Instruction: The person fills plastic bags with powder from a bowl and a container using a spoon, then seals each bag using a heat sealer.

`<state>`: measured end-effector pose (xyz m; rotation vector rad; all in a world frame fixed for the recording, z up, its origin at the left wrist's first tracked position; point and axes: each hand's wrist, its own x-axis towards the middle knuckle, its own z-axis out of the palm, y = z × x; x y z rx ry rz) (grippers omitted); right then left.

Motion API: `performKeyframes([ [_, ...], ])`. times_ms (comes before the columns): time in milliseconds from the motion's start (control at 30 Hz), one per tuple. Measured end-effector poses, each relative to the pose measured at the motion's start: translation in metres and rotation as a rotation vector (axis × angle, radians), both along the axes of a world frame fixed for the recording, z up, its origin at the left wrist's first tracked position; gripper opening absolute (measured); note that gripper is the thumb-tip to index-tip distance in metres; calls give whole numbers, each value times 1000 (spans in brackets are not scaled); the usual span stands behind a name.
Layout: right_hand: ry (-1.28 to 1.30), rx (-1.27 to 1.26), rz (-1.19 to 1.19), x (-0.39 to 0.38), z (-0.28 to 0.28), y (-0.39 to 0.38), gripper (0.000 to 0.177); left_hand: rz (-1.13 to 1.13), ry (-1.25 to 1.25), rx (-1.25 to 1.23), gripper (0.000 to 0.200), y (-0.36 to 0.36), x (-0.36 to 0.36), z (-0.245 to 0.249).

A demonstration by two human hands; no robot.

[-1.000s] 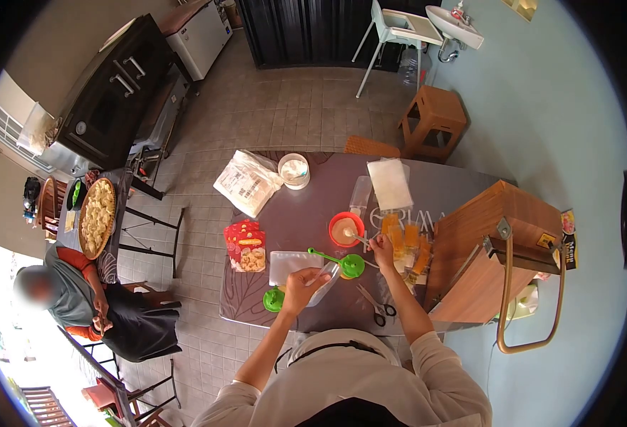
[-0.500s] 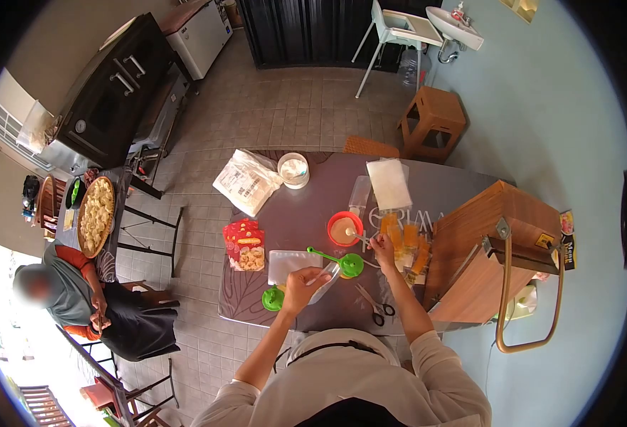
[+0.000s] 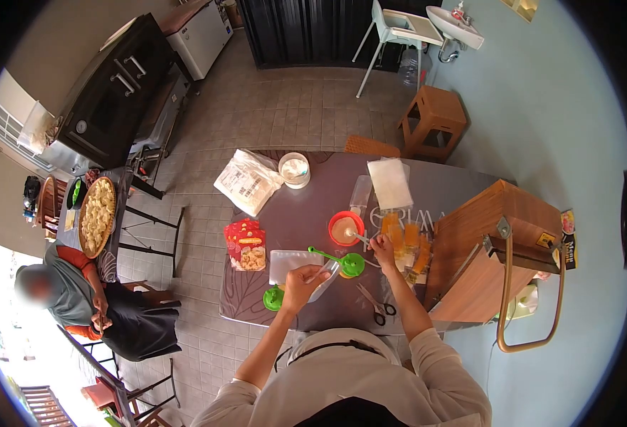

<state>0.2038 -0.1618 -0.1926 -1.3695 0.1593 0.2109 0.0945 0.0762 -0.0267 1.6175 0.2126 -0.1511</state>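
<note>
My left hand (image 3: 301, 288) is closed on a small clear plastic bag (image 3: 329, 277), held at a slant above the table's near side. A pale spoon (image 3: 356, 236) is in the closed fingers of my right hand (image 3: 382, 252). Its bowl end, carrying something whitish, is over a red bowl (image 3: 332, 236) of beige powder. Just right of the plastic bag is a green-lidded container (image 3: 352, 265) with a long green handle or spoon beside it. Another green lid (image 3: 273, 299) shows left of my left wrist. Black-handled scissors (image 3: 379, 311) lie below my right hand.
Clear plastic sheets or bags (image 3: 285, 267), red printed packets (image 3: 246, 248) and orange sachets (image 3: 402, 238) lie on the table. Farther back are a white sack (image 3: 246, 183), a white tub (image 3: 294, 171) and a wooden cabinet (image 3: 495, 242). A person (image 3: 93, 292) sits at left near a tray of pale pieces (image 3: 97, 217).
</note>
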Motion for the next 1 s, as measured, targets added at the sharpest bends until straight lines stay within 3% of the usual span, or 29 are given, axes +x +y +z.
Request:
performKeyframes([
  [833, 15, 6, 34, 4, 17, 1, 25, 24, -63, -34, 24, 6, 21, 17],
  [900, 10, -4, 25, 9, 25, 3, 24, 10, -113, 211, 28, 11, 42, 37],
  [1000, -32, 9, 31, 23, 40, 1, 24, -21, -224, 324, 30, 20, 79, 55],
])
